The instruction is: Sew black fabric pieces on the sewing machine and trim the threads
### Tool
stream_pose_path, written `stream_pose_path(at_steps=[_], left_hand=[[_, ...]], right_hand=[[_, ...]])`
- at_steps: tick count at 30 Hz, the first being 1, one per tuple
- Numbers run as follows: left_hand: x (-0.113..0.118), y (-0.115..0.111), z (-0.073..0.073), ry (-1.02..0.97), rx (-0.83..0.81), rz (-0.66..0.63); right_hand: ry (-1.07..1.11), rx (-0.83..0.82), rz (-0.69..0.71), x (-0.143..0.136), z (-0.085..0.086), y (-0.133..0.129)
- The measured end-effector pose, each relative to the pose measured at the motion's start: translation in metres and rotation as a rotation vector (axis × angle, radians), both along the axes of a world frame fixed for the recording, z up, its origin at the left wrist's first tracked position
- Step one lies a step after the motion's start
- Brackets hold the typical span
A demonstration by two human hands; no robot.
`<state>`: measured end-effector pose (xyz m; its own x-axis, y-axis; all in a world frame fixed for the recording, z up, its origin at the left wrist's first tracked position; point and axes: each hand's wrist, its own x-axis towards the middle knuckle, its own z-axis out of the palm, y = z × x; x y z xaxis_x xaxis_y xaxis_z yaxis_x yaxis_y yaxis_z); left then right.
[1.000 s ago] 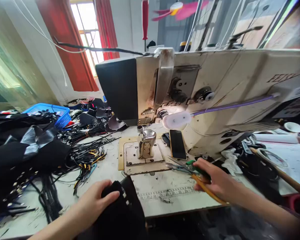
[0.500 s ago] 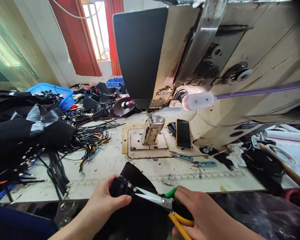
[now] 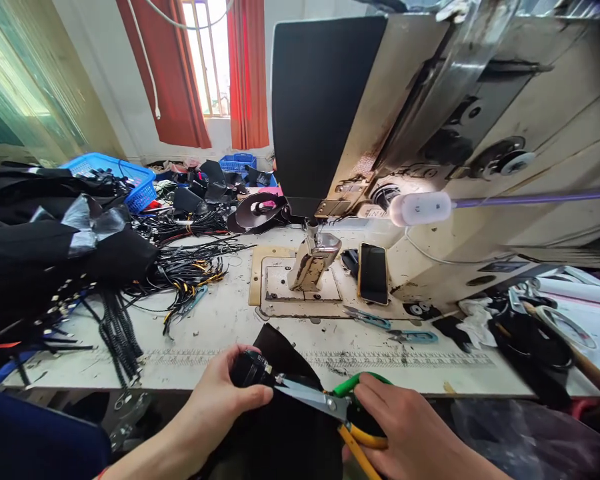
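Note:
My left hand [image 3: 220, 393] is closed on a dark, glossy black piece [image 3: 249, 368], gripped between thumb and fingers, with small light bits at its right edge. A pair of scissors [image 3: 313, 398] with one green and one yellow handle is in my right hand [image 3: 397, 410], fingers wrapped round the handles. The blades lie nearly together, their tips at the right edge of the held piece. Black fabric [image 3: 285, 355] stands up behind the blades and hangs below the table's front edge. Its lower part is dark and hard to make out.
A sewing machine's post [image 3: 314, 263] rises beyond my hands under the machine head [image 3: 365, 133]. To its right lie a phone [image 3: 373, 273] and two thread snips [image 3: 413, 336]. Bundled black cords [image 3: 193, 273] and a blue basket [image 3: 143, 190] are at left.
The scissor blades have drawn closer together. Both hands keep their grip. The view has swung slightly left, so the machine and table appear farther right.

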<state>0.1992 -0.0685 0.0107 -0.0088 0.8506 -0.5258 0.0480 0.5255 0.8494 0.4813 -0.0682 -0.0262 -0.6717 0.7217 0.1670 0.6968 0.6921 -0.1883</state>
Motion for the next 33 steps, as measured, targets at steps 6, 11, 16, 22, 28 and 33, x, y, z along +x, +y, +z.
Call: stream_pose_path(at_steps=[6, 11, 16, 22, 28, 33], left_hand=[[0.005, -0.003, -0.005, -0.025, 0.014, 0.032], [0.007, -0.007, -0.009, -0.06, 0.005, 0.049], [0.007, -0.007, -0.01, -0.081, -0.005, 0.036], [0.008, -0.004, -0.011, -0.134, 0.027, 0.003], [0.009, -0.007, -0.007, -0.161, 0.03, -0.004], [0.01, -0.008, -0.012, -0.153, 0.065, -0.013]], right_hand=[[-0.111, -0.259, -0.023, -0.006, 0.008, 0.001], [-0.155, -0.351, -0.03, -0.013, 0.01, 0.001], [-0.128, -0.429, -0.044, -0.014, 0.008, 0.0], [-0.117, -0.506, -0.036, -0.012, 0.016, 0.0], [-0.101, -0.568, -0.048, -0.01, 0.013, 0.0], [-0.067, -0.58, -0.051, -0.007, 0.001, -0.004]])
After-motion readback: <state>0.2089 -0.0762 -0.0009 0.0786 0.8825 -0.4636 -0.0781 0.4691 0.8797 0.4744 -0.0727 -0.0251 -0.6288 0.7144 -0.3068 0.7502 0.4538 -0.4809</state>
